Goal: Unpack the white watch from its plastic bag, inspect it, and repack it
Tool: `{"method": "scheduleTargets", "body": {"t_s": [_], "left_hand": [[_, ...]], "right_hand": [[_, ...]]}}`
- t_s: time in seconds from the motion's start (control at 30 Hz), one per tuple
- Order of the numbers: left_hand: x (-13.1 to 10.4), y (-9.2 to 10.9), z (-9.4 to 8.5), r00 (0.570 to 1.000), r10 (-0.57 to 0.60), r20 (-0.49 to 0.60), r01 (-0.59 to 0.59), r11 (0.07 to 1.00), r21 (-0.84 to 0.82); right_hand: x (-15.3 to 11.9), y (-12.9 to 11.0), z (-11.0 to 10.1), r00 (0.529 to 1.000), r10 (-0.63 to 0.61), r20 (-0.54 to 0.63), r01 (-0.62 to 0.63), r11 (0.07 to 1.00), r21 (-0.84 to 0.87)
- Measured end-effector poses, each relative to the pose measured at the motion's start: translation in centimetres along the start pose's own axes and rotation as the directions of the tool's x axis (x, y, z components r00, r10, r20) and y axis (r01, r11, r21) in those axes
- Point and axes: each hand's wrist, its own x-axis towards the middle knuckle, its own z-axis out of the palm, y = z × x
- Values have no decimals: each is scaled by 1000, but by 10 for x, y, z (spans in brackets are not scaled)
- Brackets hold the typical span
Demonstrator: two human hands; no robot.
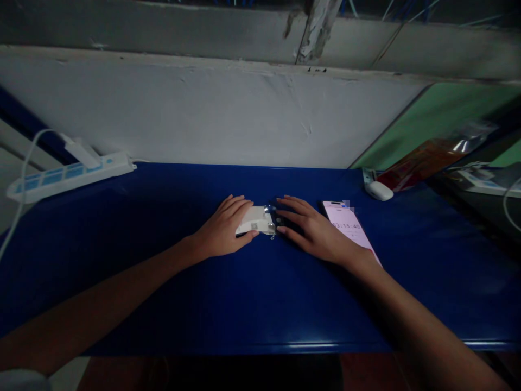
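Note:
A small white packet (254, 218) with a printed square code lies on the blue table (244, 304), its right end shiny like clear plastic. My left hand (228, 228) grips its left end, fingers across the top and thumb along the near edge. To the right of the packet rests my right hand (307, 225), open, with fingers apart and pointing left at the shiny end. Whether its fingertips touch the plastic I cannot tell. A small dark patch shows between fingertips and packet, too dim to name.
Beside my right wrist lies a phone (350, 224) with a lit pink timer screen. A white rounded case (379, 190) sits at the back right, near a tilted bottle (431, 157) of reddish-brown content. Back left is a power strip (73, 176) with a plugged-in charger and cable. A white wall (211, 114) bounds the rear.

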Motion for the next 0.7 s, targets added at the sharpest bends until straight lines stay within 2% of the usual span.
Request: {"method": "scheduleTargets", "body": {"t_s": [0.23, 0.37, 0.53, 0.7], "left_hand": [[1, 0, 0, 1000, 12, 28, -12, 1000, 8], [2, 0, -1, 999, 30, 40, -31, 999, 24], [1, 3, -5, 985, 19, 171, -41, 991, 127], [1, 5, -10, 963, -11, 270, -39, 984, 176]], "right_hand": [[-2, -6, 13, 996, -50, 80, 43, 996, 80], [-2, -11, 20, 990, -86, 116, 78, 995, 69], [-2, -10, 23, 988, -97, 117, 96, 995, 15], [-3, -6, 12, 991, -28, 133, 37, 997, -66]]}}
